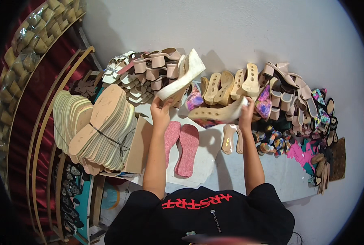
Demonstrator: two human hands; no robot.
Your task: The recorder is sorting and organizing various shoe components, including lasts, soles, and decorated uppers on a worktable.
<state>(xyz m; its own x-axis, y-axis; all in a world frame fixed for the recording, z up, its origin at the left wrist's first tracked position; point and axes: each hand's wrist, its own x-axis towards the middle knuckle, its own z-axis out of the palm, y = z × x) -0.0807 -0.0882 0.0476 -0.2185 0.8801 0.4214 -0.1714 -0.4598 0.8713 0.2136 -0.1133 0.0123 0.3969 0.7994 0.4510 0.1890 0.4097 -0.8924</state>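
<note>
My left hand [161, 113] is closed on the toe end of a white wedge sole [178, 84], whose thick heel end points up and to the right. My right hand [246, 112] grips the heel end of a beige wedge sole [219, 113] with a row of holes, tilted over the table. Bright floral material shows along its lower side and toe. Both pieces are in the air and close together. Below them, a pair of glittery pink insoles [187, 152] lies on white sheeting. Nearer my right forearm are pale shiny insoles [229, 139].
Bundled insole boards [102, 134] fill a cardboard box [139, 143] at the left. Pink block-heeled sandals [157, 61] and white sandals [117, 69] are piled behind. Beige wedge soles [223, 90] line the wall; more sandals [300, 96] and fabric pieces [303, 153] crowd the right.
</note>
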